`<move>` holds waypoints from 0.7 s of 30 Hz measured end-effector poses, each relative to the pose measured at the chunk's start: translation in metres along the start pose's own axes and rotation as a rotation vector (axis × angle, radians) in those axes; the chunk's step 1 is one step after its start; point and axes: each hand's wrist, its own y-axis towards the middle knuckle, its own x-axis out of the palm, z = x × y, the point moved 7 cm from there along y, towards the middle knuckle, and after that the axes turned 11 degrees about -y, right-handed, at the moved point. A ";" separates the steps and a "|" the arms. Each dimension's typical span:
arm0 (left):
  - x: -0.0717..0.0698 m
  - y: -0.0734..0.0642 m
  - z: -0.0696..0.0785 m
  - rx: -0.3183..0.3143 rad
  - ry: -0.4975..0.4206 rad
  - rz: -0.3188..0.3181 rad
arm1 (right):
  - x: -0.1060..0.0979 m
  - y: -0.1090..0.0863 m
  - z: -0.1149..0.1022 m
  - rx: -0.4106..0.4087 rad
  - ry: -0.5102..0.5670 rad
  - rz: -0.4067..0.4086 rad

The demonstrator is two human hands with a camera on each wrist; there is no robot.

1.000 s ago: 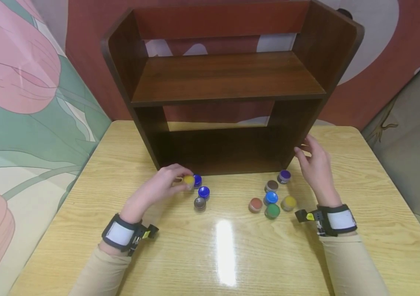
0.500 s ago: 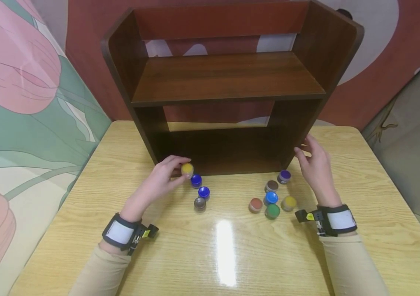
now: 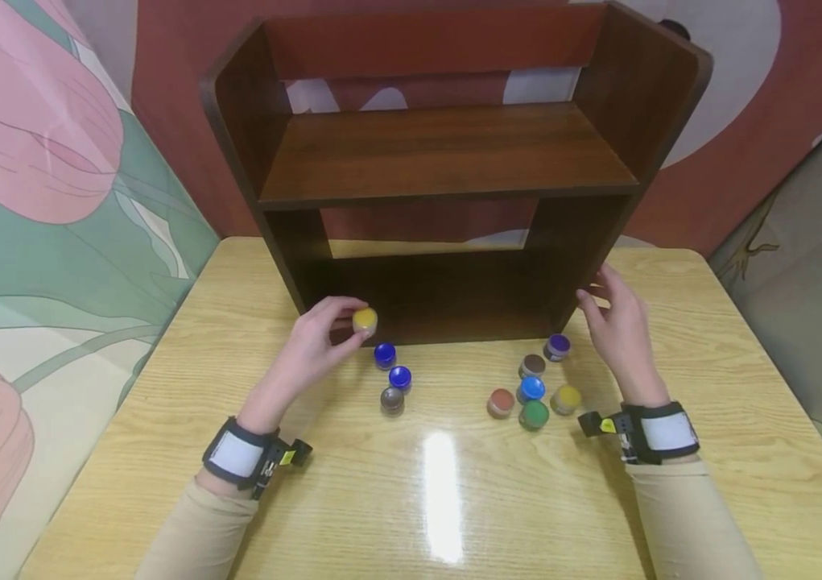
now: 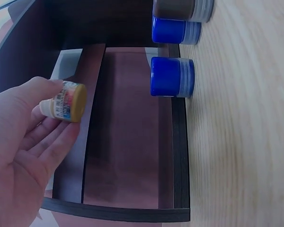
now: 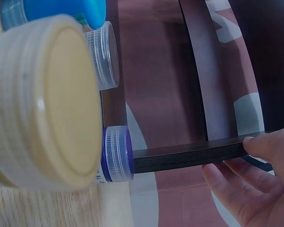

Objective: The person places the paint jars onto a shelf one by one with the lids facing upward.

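My left hand (image 3: 311, 348) pinches a small yellow-lidded paint jar (image 3: 365, 320) between thumb and fingers. The jar is lifted off the table, by the lower left front of a dark wooden shelf (image 3: 447, 153); its printed label shows in the left wrist view. Just below it on the table stand two dark blue paint jars (image 3: 385, 354) and a grey-brown one (image 3: 392, 400). My right hand (image 3: 617, 334) holds the front edge of the shelf's right side panel (image 5: 194, 155), thumb on one face and fingers at the other.
Right of centre, several paint jars stand together: purple (image 3: 557, 347), brown (image 3: 532, 366), light blue (image 3: 531, 389), yellow (image 3: 566, 399), reddish-brown (image 3: 501, 403) and green (image 3: 534, 414). Patterned walls border the wooden table (image 3: 353, 491) behind and at the left.
My left hand has raised the yellow-lidded jar from beside the blue jars, up and slightly left toward the shelf. My right hand stays on the side panel.
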 end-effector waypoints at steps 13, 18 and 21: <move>-0.003 -0.001 0.005 0.024 0.008 0.094 | -0.001 -0.001 -0.001 -0.016 0.019 -0.003; -0.003 -0.001 0.007 0.037 0.012 0.117 | 0.000 0.000 0.002 -0.021 0.024 -0.005; -0.005 0.000 0.011 0.065 0.020 0.145 | 0.000 0.000 0.003 -0.022 0.020 -0.001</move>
